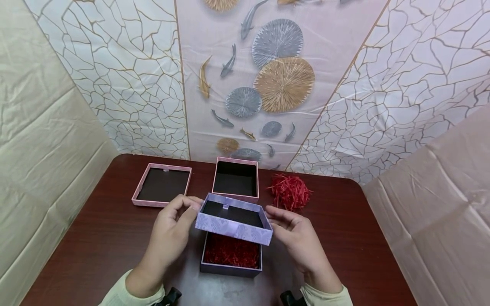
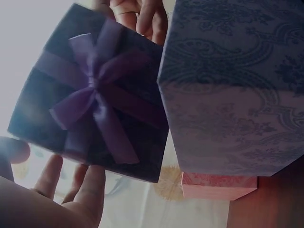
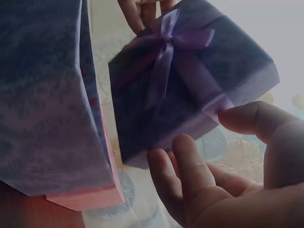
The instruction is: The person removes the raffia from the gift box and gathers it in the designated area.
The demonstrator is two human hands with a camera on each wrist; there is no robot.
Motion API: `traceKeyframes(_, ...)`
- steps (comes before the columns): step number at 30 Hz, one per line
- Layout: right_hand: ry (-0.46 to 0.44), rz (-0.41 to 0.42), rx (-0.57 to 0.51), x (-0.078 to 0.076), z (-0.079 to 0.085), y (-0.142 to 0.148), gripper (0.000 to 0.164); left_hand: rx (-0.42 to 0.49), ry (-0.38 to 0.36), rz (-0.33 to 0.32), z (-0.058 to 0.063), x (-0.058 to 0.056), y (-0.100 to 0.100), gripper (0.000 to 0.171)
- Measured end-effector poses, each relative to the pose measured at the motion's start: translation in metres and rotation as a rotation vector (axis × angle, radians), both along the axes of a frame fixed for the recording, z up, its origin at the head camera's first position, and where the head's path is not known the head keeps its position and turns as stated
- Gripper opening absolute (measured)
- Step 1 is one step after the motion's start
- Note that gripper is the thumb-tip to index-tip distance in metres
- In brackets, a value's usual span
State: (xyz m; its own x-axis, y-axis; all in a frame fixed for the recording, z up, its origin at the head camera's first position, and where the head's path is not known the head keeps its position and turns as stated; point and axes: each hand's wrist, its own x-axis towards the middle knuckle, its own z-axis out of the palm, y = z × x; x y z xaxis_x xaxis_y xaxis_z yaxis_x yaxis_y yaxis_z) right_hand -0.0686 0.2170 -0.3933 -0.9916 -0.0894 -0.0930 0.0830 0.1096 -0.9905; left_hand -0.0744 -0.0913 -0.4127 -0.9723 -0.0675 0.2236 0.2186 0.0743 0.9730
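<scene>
"Where is the purple gift-box lid (image 1: pixel 233 217) you have there?"

"Between your two hands, above the far part of the matching box base (image 1: pixel 229 270), set askew to it. Whether lid and base touch, I can't tell."

"And your grip?"

"Your left hand (image 1: pixel 172 231) pinches one end, thumb and fingers clamped on it. Your right hand (image 1: pixel 298 236) holds the opposite end, its thumb against the ribbon (image 3: pixel 216 103) on the side wall."

"How does the lid look?"

"Its hollow side faces your head camera: a black lining with a small lavender ribbon tab (image 1: pixel 226 207), framed by shallow lavender walls with a paler pattern. Your wrist views catch the outer face, dark in shadow, where satiny purple ribbons cross under a bow (image 2: pixel 94 85)."

"What lies around it for you?"

"Red paper shreds (image 1: pixel 231 251) fill the base in front of you. Farther back on your reddish-brown table (image 1: pixel 344 238) you have a pink lid (image 1: pixel 149 203) at left, a black-lined pink box (image 1: pixel 235 197) in the middle, and a loose heap of red shreds (image 1: pixel 291 192) at right."
</scene>
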Motion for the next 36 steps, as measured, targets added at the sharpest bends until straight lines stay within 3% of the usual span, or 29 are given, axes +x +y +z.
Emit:
traceKeyframes(4, -0.02, -0.023, -0.034, -0.003, -0.005, 0.0, 0.053, 0.039, -0.039, -0.058, 0.001, 0.001, 0.0, 0.007)
traceKeyframes(15, -0.047, -0.067, -0.107, -0.008, -0.014, -0.003, 0.058, 0.073, -0.147, -0.15, 0.003, 0.001, 0.003, 0.039)
traceKeyframes(20, -0.041, -0.071, -0.111, -0.009, -0.017, -0.004, 0.059, 0.067, -0.186, -0.158, 0.004, 0.001, 0.005, 0.049)
traceKeyframes(29, -0.013, -0.036, -0.018, -0.008, -0.02, -0.006, 0.057, 0.037, -0.227, -0.156, 0.001, 0.001, 0.007, 0.064)
traceKeyframes(36, -0.008, -0.009, -0.035, -0.007, -0.022, -0.007, 0.063, 0.05, -0.262, -0.189, -0.001, -0.001, 0.005, 0.073)
